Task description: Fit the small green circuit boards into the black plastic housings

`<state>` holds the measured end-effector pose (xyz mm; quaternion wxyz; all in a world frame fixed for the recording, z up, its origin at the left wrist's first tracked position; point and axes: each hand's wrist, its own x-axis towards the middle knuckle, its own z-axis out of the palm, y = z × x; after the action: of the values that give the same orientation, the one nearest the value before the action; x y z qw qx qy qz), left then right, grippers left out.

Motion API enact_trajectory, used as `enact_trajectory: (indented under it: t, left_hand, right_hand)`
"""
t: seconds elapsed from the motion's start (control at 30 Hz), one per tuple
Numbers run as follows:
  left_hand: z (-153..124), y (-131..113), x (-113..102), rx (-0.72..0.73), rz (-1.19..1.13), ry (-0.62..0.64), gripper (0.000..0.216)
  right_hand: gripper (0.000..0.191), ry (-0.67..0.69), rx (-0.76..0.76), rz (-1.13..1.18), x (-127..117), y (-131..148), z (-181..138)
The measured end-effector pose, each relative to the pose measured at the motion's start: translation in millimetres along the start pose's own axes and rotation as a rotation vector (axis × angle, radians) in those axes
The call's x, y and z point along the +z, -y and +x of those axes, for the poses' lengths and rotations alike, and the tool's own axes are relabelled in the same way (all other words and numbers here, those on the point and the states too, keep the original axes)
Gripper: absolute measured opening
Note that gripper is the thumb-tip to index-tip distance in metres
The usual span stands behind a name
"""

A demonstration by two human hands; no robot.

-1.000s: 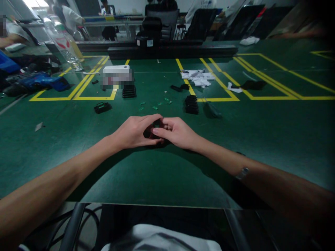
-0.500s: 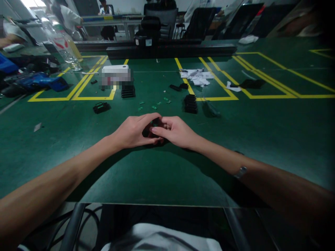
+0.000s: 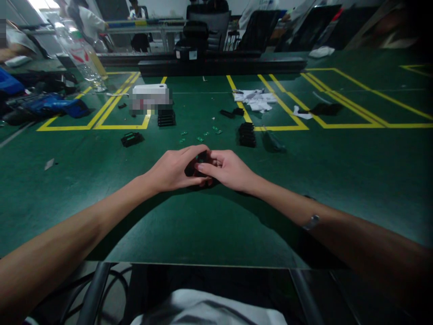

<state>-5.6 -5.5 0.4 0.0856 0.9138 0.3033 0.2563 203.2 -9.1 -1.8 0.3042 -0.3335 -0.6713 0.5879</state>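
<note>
The wide green matted worktable marked with yellow tape lines carries everything in view; both bare forearms lie across it, converging from the lower corners toward its middle. The left hand rests knuckles-up with the wrist low on the mat, its fingers curled inward and closed over the small dark block-shaped part with a green patch, thumb pressed along the underside. The right hand meets it from the opposite side, palm turned partly inward, fingers bent and pinched against the same part, thumb extended toward the left thumb so the two hands touch. The part sits directly between the fingertips of both hands, largely hidden by them; its exact form cannot be told. A metal wristband circles the right forearm well behind the fingers. Beyond the fingertips, slightly right, stands a stack of black ribbed plastic pieces; a second such stack stands farther off to the left. Just ahead of the fingers, several tiny green circuit chips lie scattered loose on the mat.
</note>
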Motion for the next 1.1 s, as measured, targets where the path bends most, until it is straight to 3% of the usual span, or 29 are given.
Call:
enact_trajectory:
  t: [1.1]
  left_hand:
    - [0.7, -5.0, 2.2, -0.075, -0.094, 0.014, 0.065]
  right_hand:
    - [0.02, -0.012, -0.03, 0.026, -0.4, -0.8, 2.0]
